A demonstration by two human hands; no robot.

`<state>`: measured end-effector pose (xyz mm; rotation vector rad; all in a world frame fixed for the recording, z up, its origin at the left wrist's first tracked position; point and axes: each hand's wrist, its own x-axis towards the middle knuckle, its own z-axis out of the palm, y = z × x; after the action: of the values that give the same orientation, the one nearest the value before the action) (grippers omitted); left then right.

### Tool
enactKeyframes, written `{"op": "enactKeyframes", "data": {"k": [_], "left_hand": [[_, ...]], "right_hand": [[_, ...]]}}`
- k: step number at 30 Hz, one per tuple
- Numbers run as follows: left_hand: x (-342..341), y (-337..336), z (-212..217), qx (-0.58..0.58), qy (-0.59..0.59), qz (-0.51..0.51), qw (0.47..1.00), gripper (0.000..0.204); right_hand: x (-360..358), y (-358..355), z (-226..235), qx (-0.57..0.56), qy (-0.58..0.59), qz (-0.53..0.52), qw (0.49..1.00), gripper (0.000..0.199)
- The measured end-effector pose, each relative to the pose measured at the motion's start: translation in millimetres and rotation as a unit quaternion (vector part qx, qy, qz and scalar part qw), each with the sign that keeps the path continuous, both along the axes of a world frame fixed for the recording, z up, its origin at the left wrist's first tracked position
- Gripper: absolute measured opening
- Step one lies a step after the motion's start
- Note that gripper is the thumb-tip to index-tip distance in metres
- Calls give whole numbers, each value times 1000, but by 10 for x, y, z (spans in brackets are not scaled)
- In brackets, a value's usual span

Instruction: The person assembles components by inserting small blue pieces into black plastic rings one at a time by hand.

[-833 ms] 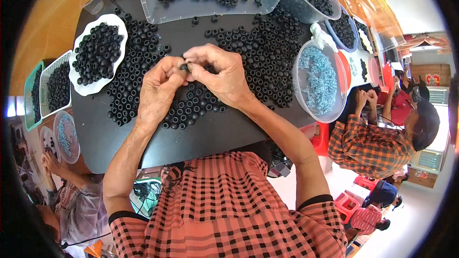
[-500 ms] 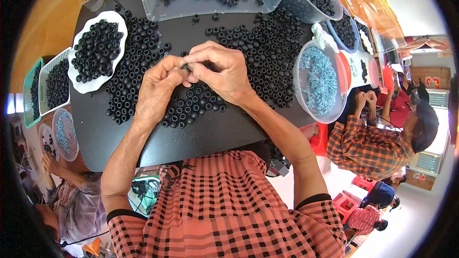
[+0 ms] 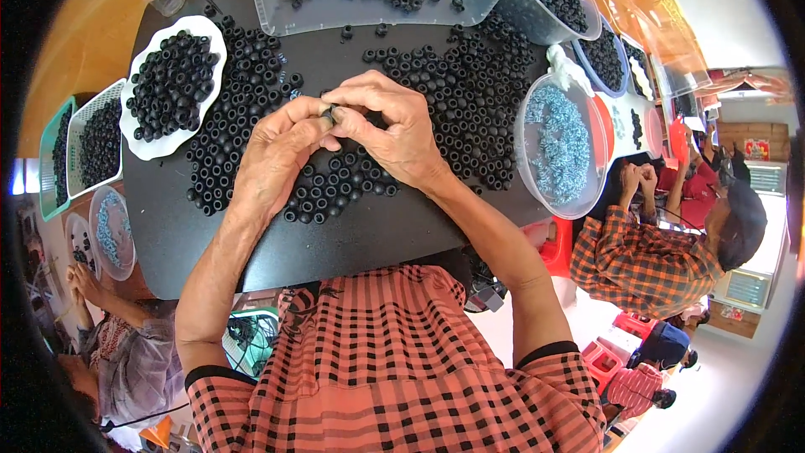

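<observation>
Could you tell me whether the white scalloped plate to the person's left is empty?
No, the white scalloped plate is heaped with small black rings, which cover most of its surface.

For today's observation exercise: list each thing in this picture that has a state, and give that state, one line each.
left hand: pinching a small black ring together with the other hand
right hand: fingertips closed on the same ring
small black ring: held between both hands
white scalloped plate: heaped with black rings
round clear tub: open, holding pale blue pieces
clear tray: part-filled with black rings
</observation>
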<state>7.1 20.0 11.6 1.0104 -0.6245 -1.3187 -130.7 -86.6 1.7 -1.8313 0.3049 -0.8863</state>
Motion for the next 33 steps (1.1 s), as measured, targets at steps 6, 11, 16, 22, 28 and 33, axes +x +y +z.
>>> {"op": "enactKeyframes", "data": {"k": [6, 11, 16, 22, 28, 33], "left_hand": [[20, 26, -32, 18, -62, -1, 998, 14], [60, 13, -20, -4, 37, -42, 998, 15], [57, 14, -48, 12, 44, -26, 999, 15], [31, 19, -30, -9, 89, 2, 996, 15], [35, 47, -96, -7, 119, 5, 993, 15], [6, 18, -58, 21, 141, 19, 990, 16]], "right_hand": [[-11, -11, -6, -16, -6, 6, 1000, 16], [-45, -51, -18, -28, -15, 23, 999, 18], [-40, -34, 13, -84, -12, -1, 996, 29], [-9, 32, 41, -189, -8, -44, 981, 39], [48, 77, 15, -240, -18, -102, 965, 42], [56, 67, -18, -274, -31, -100, 956, 40]]}}
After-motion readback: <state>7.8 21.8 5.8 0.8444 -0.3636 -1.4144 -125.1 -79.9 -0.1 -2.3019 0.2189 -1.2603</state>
